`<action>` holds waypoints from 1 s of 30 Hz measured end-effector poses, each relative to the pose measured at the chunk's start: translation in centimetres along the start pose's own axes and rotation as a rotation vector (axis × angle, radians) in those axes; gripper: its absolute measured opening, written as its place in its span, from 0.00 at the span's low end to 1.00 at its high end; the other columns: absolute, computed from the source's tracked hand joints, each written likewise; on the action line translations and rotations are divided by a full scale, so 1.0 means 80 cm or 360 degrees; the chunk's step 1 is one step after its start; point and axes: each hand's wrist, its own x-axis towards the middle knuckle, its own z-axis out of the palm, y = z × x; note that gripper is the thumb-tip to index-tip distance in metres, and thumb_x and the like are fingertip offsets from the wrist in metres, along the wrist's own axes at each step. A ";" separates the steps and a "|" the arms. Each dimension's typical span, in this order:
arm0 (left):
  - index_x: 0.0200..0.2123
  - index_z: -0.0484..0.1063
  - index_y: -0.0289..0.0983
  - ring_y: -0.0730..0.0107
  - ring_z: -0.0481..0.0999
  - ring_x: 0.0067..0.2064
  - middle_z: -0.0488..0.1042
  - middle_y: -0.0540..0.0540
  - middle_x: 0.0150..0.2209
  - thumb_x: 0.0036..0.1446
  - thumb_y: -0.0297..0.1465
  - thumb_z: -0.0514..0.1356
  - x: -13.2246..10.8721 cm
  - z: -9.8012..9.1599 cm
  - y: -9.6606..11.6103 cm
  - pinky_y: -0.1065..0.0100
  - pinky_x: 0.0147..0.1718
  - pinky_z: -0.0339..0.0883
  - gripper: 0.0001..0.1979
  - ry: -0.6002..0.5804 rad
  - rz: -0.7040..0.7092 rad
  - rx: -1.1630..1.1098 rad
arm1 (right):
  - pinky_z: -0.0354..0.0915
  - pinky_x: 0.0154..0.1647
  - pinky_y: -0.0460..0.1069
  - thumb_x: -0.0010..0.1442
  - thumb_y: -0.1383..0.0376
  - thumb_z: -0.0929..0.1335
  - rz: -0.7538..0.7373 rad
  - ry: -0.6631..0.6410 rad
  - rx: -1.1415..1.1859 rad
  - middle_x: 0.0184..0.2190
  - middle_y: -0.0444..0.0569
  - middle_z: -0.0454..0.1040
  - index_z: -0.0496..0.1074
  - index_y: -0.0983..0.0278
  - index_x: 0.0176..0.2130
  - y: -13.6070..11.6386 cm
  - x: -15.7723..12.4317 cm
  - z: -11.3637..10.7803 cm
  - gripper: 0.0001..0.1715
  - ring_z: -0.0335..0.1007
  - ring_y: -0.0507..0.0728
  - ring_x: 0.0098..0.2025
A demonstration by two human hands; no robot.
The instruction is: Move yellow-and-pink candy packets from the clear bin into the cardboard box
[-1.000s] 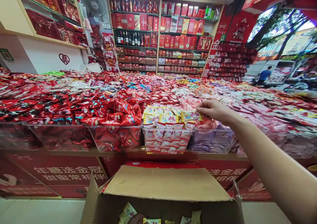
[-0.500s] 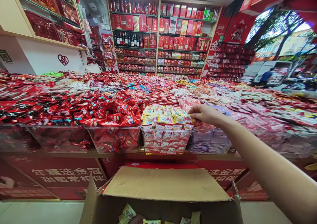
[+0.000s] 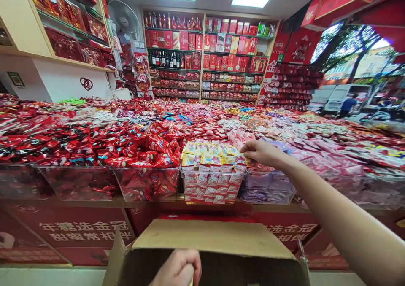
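My right hand reaches to the right edge of a clear bin, its fingertips pinched at the end of a row of small yellow-and-white candy packets. Pink and red packets with a cartoon cat are stacked inside the bin below that row. My left hand is closed in a fist over an open cardboard box in front of the counter. A thin yellowish edge, apparently of a candy packet, shows under its thumb; the rest is hidden by the fingers. The inside of the box is dark.
Red shiny packets heap in the bin to the left, and purple packets fill the one to the right. Many more candies cover the counter behind. Shelves with bottles and red boxes line the back wall.
My left hand has risen out of the box as a fist. The view has tilted up, so the loose packets in the box are mostly out of sight. My right hand stays at the yellow packets.
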 end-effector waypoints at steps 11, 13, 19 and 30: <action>0.50 0.58 0.39 0.65 0.68 0.44 0.69 0.44 0.45 0.53 0.37 0.45 0.058 -0.147 0.215 0.71 0.39 0.59 0.22 0.0772 0.0363 0.1346 | 0.57 0.16 0.41 0.48 0.73 0.61 -0.0072 0.0089 -0.0045 0.14 0.41 0.65 0.65 0.67 0.30 0.007 -0.002 0.000 0.06 0.62 0.48 0.16; 0.45 0.65 0.37 0.63 0.69 0.43 0.70 0.43 0.44 0.49 0.37 0.48 0.090 -0.167 0.222 0.70 0.37 0.61 0.21 0.0718 0.0195 0.1465 | 0.56 0.15 0.41 0.48 0.73 0.61 -0.0051 0.0114 -0.0074 0.13 0.41 0.65 0.65 0.67 0.30 0.003 -0.004 0.001 0.07 0.61 0.47 0.15; 0.35 0.71 0.38 0.64 0.72 0.31 0.75 0.45 0.32 0.41 0.35 0.53 0.116 -0.183 0.229 0.71 0.26 0.61 0.16 0.0662 0.0070 0.1560 | 0.54 0.15 0.41 0.47 0.74 0.61 -0.0009 0.0145 -0.0132 0.13 0.41 0.65 0.66 0.67 0.30 0.002 -0.003 0.003 0.08 0.59 0.47 0.14; 0.37 0.68 0.40 0.70 0.70 0.28 0.73 0.49 0.30 0.44 0.37 0.53 0.109 -0.195 0.224 0.75 0.22 0.58 0.15 0.0581 0.0212 0.1581 | 0.57 0.16 0.41 0.46 0.74 0.61 0.0042 0.0168 -0.0144 0.13 0.43 0.68 0.67 0.67 0.30 0.011 0.009 0.008 0.09 0.64 0.49 0.16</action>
